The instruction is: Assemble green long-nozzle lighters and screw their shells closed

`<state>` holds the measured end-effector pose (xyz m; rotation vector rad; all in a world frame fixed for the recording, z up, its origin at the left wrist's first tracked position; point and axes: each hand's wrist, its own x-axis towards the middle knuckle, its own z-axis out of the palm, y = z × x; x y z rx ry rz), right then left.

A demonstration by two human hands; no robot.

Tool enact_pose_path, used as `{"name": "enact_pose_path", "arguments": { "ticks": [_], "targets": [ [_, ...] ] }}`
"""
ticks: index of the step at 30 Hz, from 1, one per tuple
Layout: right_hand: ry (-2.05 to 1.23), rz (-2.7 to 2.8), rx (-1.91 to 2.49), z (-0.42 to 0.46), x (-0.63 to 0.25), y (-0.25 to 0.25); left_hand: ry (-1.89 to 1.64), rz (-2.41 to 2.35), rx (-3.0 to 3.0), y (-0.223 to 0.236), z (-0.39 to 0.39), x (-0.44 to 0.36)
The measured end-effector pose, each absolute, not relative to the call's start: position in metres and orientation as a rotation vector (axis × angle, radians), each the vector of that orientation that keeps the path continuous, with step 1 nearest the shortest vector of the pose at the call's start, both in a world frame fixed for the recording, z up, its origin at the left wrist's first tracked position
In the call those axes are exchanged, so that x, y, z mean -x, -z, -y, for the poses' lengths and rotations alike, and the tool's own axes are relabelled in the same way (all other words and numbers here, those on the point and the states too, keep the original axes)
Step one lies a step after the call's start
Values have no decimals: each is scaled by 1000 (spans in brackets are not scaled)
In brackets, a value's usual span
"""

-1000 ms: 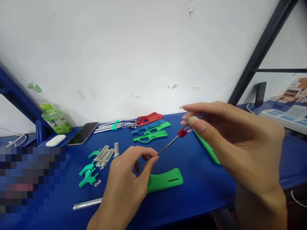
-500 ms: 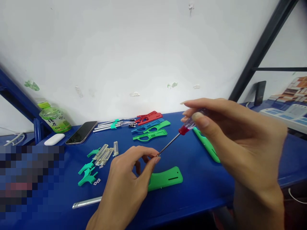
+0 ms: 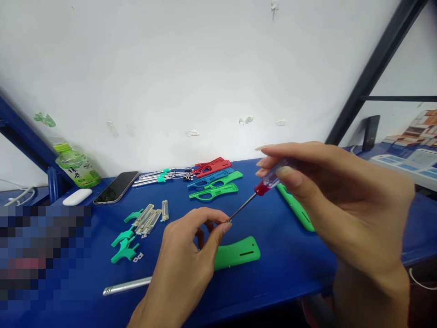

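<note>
My right hand (image 3: 341, 196) grips the clear handle of a screwdriver (image 3: 262, 187) with a red collar. Its shaft slants down and left to the fingertips of my left hand (image 3: 191, 255). There, thumb and index finger are pinched together around the tip; whatever small piece sits between them is too small to name. Under my left hand lies a lighter with a green handle shell (image 3: 239, 254) and a silver tube (image 3: 126, 287) sticking out on the left; its middle is hidden. Partly behind my right hand rests another green shell (image 3: 296, 207).
Red (image 3: 213, 166), blue (image 3: 208, 178) and green shell halves (image 3: 215, 191) lie near the wall. Left of them are metal tubes with wires (image 3: 153, 180), a phone (image 3: 116, 187), a white case (image 3: 78, 197) and a bottle (image 3: 77, 166). Clear fuel tanks (image 3: 148, 220) and teal parts (image 3: 124, 248) sit at left.
Both hands and the screwdriver have shifted slightly to the right. The screwdriver's tip stays at my left fingertips, and the parts on the table lie as before.
</note>
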<state>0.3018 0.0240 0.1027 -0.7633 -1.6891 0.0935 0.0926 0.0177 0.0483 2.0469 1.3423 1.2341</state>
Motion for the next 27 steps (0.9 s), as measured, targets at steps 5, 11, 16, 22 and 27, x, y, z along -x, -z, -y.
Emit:
{"name": "enact_pose_path", "arguments": {
  "ticks": [5,11,16,22,27],
  "targets": [
    [-133,1662,743,-23,-300,-102,-1198,-1318,-2075,-40,-17,-102],
    [-68,1759,820,-16,-310,-104,-1122,-1262,-2147,-28,-13,-112],
    [-15,1891,932,-5,-328,-111,-1053,-1248,-2258,-23,-11,-114],
    [-44,2036,900,0,-344,-115,-970,-1250,-2406,-16,-11,-126],
    [-84,2093,934,-5,-349,-116,-862,-1258,-2466,-7,-16,-134]
  ]
}}
